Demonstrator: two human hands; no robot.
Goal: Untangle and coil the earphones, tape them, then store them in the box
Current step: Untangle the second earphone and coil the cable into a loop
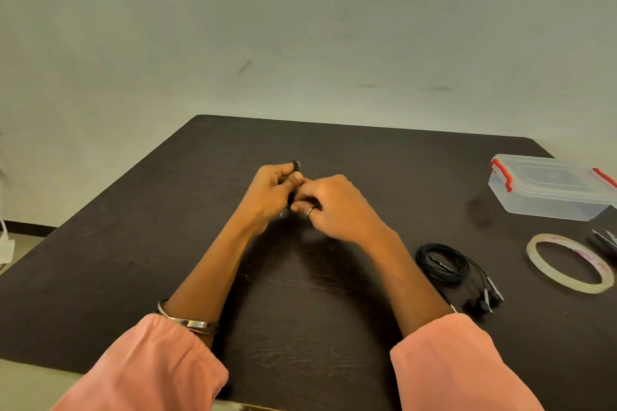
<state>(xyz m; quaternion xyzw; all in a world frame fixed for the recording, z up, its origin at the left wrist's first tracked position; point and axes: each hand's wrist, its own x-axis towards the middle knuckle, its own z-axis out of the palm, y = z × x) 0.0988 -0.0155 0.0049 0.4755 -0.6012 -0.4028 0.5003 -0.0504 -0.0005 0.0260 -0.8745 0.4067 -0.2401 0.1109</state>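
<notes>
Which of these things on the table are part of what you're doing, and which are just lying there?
In use: earphones in both hands, coiled earphones, tape roll, clear box.

Lying about: dark tool at the right edge, possibly scissors; white object on the floor.

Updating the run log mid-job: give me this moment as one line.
left hand and right hand: pinch black earphones together above table | coiled earphones: on table | tape roll: untouched | box: lid closed

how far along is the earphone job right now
Done: one coiled earphone set lies on the table; taping unclear. In hand: both hands, left hand and right hand, work a dark cable. Left: taping with the tape roll, storing in the closed box.
</notes>
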